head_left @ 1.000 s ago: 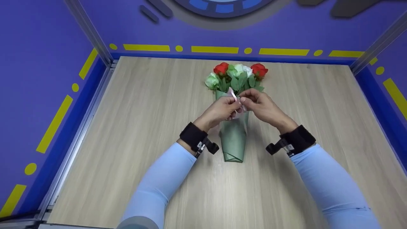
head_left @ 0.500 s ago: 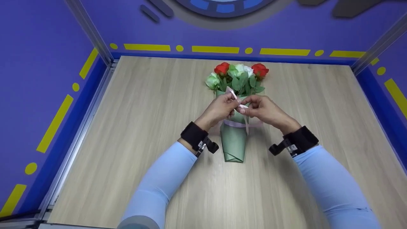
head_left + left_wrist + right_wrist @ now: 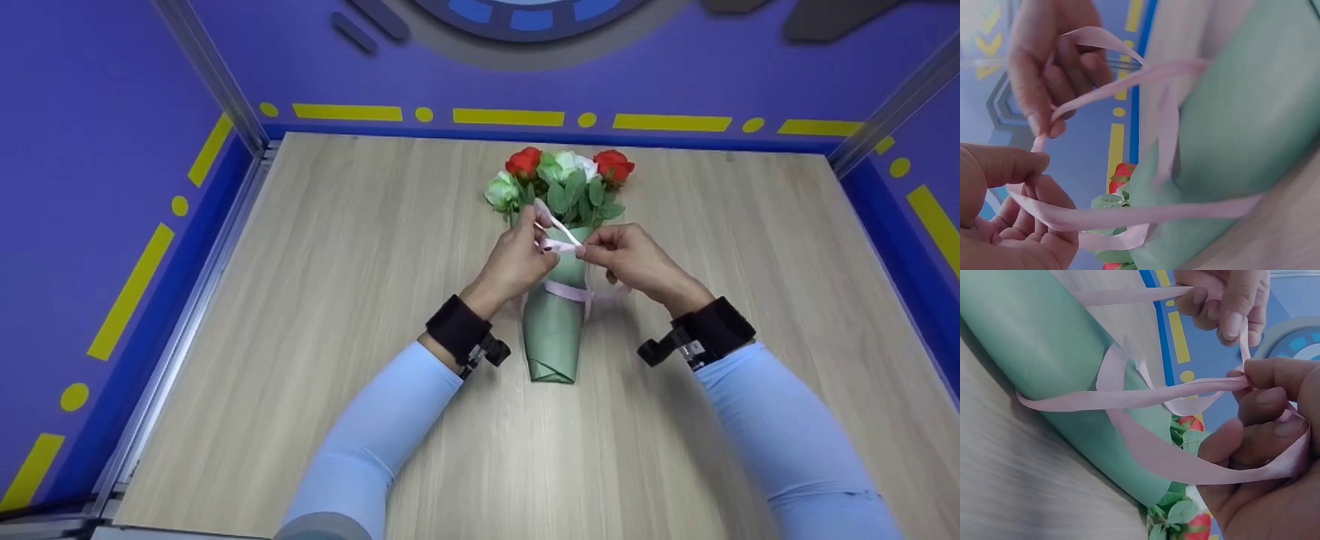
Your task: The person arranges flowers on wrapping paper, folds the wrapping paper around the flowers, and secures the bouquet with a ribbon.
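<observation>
A flower bouquet point(image 3: 553, 330) in green wrapping paper lies on the table, its red, white and pale green blooms point(image 3: 572, 166) pointing away from me. A pink ribbon point(image 3: 566, 291) passes around the wrap. Above the paper, my left hand point(image 3: 517, 255) holds the ribbon, which runs across its curled fingers in the left wrist view. My right hand point(image 3: 634, 259) pinches it between thumb and forefinger. In the right wrist view, a ribbon length point(image 3: 1207, 473) also loops over the right hand's lower fingers point(image 3: 1266, 439). A short stretch of ribbon joins both hands.
The wooden tabletop point(image 3: 337, 337) extends to both sides of the bouquet. Blue panels with yellow marks point(image 3: 510, 117) stand behind it and at left and right. A grey rounded object point(image 3: 324, 525) shows at the bottom edge.
My hands have drawn slightly apart, the right one moving right and a little down. Left fingers have spread, and a ribbon loop now shows between the hands. The bouquet stays put.
</observation>
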Action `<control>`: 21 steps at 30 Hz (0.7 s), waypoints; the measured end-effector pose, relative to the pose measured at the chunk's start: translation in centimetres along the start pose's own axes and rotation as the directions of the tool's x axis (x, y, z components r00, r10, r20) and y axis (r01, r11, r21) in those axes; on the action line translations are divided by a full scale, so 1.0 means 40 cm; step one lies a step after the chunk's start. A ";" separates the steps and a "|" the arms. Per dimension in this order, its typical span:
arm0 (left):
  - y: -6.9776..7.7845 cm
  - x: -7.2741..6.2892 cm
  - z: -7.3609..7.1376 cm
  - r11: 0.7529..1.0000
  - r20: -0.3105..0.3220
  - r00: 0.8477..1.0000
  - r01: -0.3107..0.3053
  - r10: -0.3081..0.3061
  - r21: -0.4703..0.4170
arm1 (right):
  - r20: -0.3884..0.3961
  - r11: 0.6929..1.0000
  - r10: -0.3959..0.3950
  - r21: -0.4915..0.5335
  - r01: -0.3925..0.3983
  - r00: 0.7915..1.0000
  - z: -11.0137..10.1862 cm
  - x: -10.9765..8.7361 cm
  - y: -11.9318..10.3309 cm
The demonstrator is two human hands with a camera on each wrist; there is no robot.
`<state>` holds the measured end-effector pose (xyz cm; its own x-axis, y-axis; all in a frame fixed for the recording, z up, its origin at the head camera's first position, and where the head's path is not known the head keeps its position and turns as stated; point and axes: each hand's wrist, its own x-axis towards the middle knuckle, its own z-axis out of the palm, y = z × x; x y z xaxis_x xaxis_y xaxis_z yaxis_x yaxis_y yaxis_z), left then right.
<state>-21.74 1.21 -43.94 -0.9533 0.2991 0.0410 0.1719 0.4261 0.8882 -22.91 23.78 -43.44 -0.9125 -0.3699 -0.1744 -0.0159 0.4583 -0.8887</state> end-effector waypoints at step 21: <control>0.005 0.013 -0.010 0.926 0.290 0.947 0.228 -0.139 -0.302 | -0.030 0.997 -0.069 -0.047 0.068 0.997 -0.007 0.000 0.008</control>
<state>-22.30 1.11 -43.58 -0.8548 0.4713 -0.2171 -0.1332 0.2050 0.9697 -23.04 24.15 -43.62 -0.9209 -0.3767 -0.0998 -0.0969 0.4696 -0.8776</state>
